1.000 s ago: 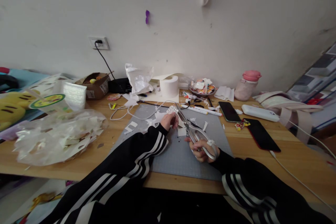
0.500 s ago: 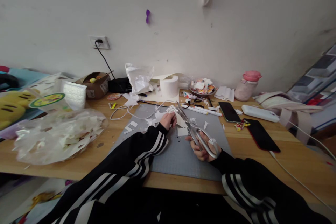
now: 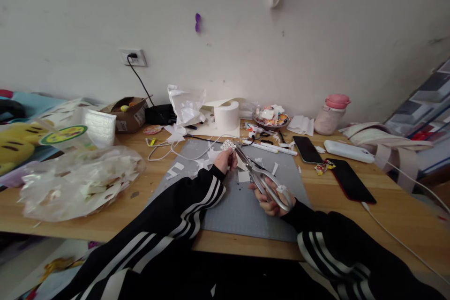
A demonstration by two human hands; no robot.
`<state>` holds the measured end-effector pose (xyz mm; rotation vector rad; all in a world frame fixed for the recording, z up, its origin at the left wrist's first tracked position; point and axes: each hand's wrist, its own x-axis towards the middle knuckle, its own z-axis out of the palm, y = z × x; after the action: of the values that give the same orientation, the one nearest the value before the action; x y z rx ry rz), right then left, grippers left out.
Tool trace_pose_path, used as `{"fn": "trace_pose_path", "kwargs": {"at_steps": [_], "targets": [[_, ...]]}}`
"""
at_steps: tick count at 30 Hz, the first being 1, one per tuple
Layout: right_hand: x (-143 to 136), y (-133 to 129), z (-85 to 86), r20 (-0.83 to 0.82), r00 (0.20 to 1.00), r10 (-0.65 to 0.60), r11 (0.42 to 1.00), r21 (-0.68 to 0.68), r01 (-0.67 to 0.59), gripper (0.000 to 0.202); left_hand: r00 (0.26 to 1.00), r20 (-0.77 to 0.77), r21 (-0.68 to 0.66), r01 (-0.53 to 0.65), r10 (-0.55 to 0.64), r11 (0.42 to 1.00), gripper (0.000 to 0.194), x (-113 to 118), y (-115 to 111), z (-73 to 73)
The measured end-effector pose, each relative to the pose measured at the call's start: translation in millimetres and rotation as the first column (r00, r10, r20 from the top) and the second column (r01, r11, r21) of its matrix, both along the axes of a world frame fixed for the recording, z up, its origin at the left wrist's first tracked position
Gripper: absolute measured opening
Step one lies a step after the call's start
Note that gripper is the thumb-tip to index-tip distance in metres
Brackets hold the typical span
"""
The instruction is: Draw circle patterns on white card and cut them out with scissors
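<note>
My left hand (image 3: 225,162) is closed on a small white paper piece (image 3: 228,145) marked with a dark cell-like pattern, which sticks out above the fingers. My right hand (image 3: 269,199) grips a pair of silver scissors (image 3: 258,173), fingers through and around the handles. The blades point up and left and reach the right edge of the patterned paper; whether they touch it is too small to tell. Under both hands lies a grey cutting mat (image 3: 242,215) with white paper scraps (image 3: 175,170) scattered on it.
A paper roll (image 3: 227,116), markers (image 3: 269,148) and a dish of scraps (image 3: 271,116) stand behind the mat. To the right are two phones (image 3: 352,181), a white power bank (image 3: 348,151) and a pink-lidded bottle (image 3: 330,115). A plastic bag of scraps (image 3: 80,183) lies at left.
The scissor blades have come closer together and tilted slightly, their tips now beside the patterned paper. That paper has shifted a little left. My forearms have barely moved.
</note>
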<state>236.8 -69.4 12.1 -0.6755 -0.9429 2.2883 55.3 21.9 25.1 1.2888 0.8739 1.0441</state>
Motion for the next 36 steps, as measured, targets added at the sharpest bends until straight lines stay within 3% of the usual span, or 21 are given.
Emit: {"fn": "trace_pose_path", "kwargs": {"at_steps": [7, 15, 24, 32, 36], "targets": [[2.0, 4.4, -7.7, -0.011, 0.999, 0.031, 1.0, -0.002, -0.032, 0.043, 0.998, -0.058, 0.025, -0.018, 0.019, 1.0, 0.048, 2.8, -4.7, 9.1], [-0.8, -1.8, 3.1, 0.038, 0.999, -0.022, 1.0, -0.014, 0.023, 0.04, 0.997, -0.073, 0.048, -0.001, 0.005, 0.999, 0.048, 2.5, -5.0, 6.0], [-1.2, 0.8, 0.7, 0.086, 0.996, -0.015, 1.0, -0.021, 0.017, 0.04, 0.999, -0.048, 0.034, 0.003, -0.001, 0.999, 0.047, 3.6, -3.8, 3.2], [-4.2, -2.7, 6.2, 0.126, 0.99, -0.058, 0.998, -0.022, 0.061, 0.036, 0.998, -0.059, -0.01, 0.033, -0.034, 0.999, 0.05, -0.5, 5.4, -12.7], [-5.7, -5.2, 9.4, 0.151, 0.985, -0.081, 0.996, -0.014, 0.084, 0.036, 0.995, -0.085, -0.062, 0.039, -0.045, 0.997, 0.039, -2.5, 13.7, -22.0]]}}
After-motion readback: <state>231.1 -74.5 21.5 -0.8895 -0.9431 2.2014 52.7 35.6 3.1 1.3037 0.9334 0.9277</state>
